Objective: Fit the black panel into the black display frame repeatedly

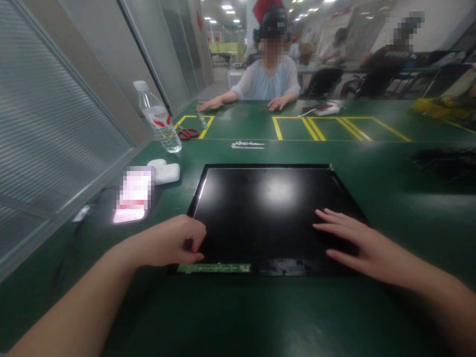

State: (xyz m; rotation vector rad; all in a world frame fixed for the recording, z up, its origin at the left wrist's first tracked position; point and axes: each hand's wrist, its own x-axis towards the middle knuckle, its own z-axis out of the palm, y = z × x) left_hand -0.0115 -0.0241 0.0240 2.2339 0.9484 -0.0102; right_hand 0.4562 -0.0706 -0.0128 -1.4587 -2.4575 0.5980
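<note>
While, in head view, L hand [182, 239] curls by the left edge of the black panel [260, 213], hold unclear, R hand [366, 244] spreads wide over its right side, gripping nothing. Panel's mid-worktop [238, 317], flat; best handled by rim [267, 166], w/ fingers off near green circuit strip [215, 268]. Room nearside; phone [130, 214] limits left.

Shows black screen panel [260, 223] at center, curled left hand [178, 241] lower left, spread right hand [355, 242] lower right, water bottle [160, 121] upper left.
</note>
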